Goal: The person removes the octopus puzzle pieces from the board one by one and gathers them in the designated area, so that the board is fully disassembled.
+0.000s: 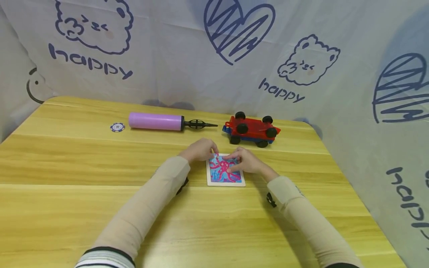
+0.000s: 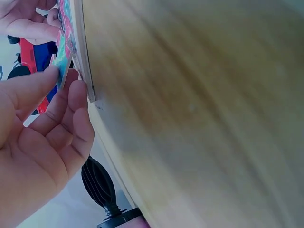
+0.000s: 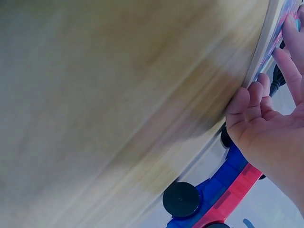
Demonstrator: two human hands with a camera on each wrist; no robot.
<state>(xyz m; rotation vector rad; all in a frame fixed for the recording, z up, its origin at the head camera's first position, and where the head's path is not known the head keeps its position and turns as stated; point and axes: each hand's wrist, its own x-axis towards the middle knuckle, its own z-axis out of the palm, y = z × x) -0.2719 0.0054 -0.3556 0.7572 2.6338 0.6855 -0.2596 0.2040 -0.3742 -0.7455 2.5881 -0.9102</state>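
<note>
Both hands are on the puzzle board (image 1: 225, 172), which lies flat on the bench (image 1: 83, 208) a bit right of centre, closer to the far edge than the near one.

Progress, judged from the head view: the picture (pink octopus on blue) looks nearly filled in. The part toward the near edge reads as complete; the strip toward the far edge is under the hands, so I can't tell how many gaps are left there.

- Left hand (image 1: 200, 149): at the board's far-left corner. The left wrist view shows thumb and fingers (image 2: 75, 102) pinching a thin puzzle piece (image 2: 61, 66) at the board's edge. Piece not seated yet.
- Right hand (image 1: 244, 160): fingers lie fairly straight on the board's far-right part, pressing or steadying. The right wrist view shows no curled grip; it holds nothing I can see.

Materials:
- Board: thin flat rectangle, pale rim, glossy printed face. Looks like card or thin wood.
- Piece: flat, same print.
- Bench: light wood grain, smooth, rounded corners.
- Near the far edge: lilac plastic pump (image 1: 155, 121), cylindrical with a black ribbed nozzle; small round poker chip (image 1: 117, 127) to its left; toy car (image 1: 252, 128) of red and blue plastic with black wheels, just beyond the board.
- Sleeves are beige knit.
</note>
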